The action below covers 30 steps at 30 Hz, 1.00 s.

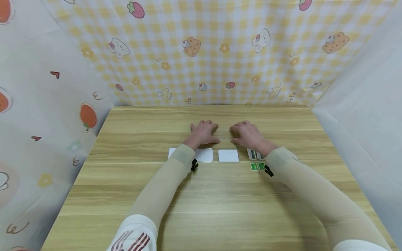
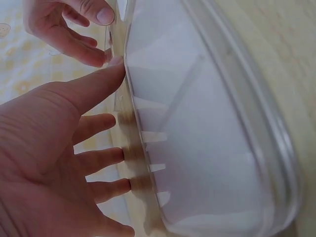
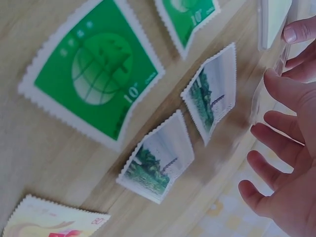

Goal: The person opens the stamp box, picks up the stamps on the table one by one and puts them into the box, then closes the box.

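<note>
Clear plastic piece [image 1: 225, 136], on worktop [image 1: 220, 195] between left hand [image 1: 203, 134] and right hand [image 1: 248, 135], both loosely spread, contact uncertain; presumably light, stiff yet thin, slippery, prone to scratching or cracking, best taken gently by opposite edges.

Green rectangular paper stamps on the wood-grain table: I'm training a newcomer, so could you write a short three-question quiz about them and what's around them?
1. How many green rectangular paper stamps show in the right wrist view?
2. True or false: the person's bare left hand holds one of them.
3. In the head view, the white rectangular card nearest them lies: A) to their left; B) to their right; C) on top of them.
Key: 1. Two; 2. False; 3. A
</note>
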### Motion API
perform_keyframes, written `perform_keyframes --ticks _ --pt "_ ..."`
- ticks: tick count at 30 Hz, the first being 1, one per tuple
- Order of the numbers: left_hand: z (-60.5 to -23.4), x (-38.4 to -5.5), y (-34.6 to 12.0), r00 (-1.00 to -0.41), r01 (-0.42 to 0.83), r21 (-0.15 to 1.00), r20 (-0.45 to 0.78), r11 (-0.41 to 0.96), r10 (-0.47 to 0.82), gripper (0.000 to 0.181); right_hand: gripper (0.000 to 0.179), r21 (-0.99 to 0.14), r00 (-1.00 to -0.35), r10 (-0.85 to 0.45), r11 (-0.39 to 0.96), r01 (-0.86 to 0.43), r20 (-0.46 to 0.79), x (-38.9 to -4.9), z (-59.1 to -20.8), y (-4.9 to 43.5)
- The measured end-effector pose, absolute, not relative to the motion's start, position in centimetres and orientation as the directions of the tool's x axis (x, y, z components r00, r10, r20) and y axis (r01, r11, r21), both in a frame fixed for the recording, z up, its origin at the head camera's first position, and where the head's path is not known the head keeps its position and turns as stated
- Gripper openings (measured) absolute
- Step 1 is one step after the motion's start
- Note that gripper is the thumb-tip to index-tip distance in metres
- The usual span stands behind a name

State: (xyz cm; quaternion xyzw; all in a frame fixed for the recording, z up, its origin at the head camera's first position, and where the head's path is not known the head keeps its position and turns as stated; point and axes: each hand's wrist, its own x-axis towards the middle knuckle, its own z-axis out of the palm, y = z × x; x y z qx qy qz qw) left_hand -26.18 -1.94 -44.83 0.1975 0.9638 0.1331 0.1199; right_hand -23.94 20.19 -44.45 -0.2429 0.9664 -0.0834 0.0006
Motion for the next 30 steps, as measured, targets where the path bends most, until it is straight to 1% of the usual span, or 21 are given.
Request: perform_keyframes --ticks 7,12,16,22,30 --pt "-44.1 -26.0 -2.5 -0.882 0.361 0.352 -0.173 0.864 0.439 0.085 0.054 -0.140 -0.889 -0.456 0.878 -0.458 0.047 -23.6 -43.6 20.1" --pt "-43.3 -25.6 -3.1 -0.883 0.364 0.352 -0.166 0.863 0.440 0.089 0.053 -0.152 -0.884 -0.459 0.871 -0.467 0.086 -23.2 -42.7 20.1" --pt "-42.4 -25.2 -3.7 -0.886 0.379 0.324 -0.141 0.867 0.441 0.088 0.051 -0.140 -0.882 -0.459 0.872 -0.470 0.102 -23.0 -42.1 19.8" --pt "-41.2 -24.4 -5.1 -0.881 0.411 0.293 -0.115 0.863 0.458 0.085 0.053 -0.121 -0.879 -0.468 0.871 -0.476 0.089 -22.3 -41.2 18.7" --pt "-40.1 -22.9 -6.2 -0.869 0.454 0.263 -0.082 0.851 0.489 0.079 0.053 -0.091 -0.849 -0.521 0.844 -0.528 0.089 -21.2 -40.7 17.2"
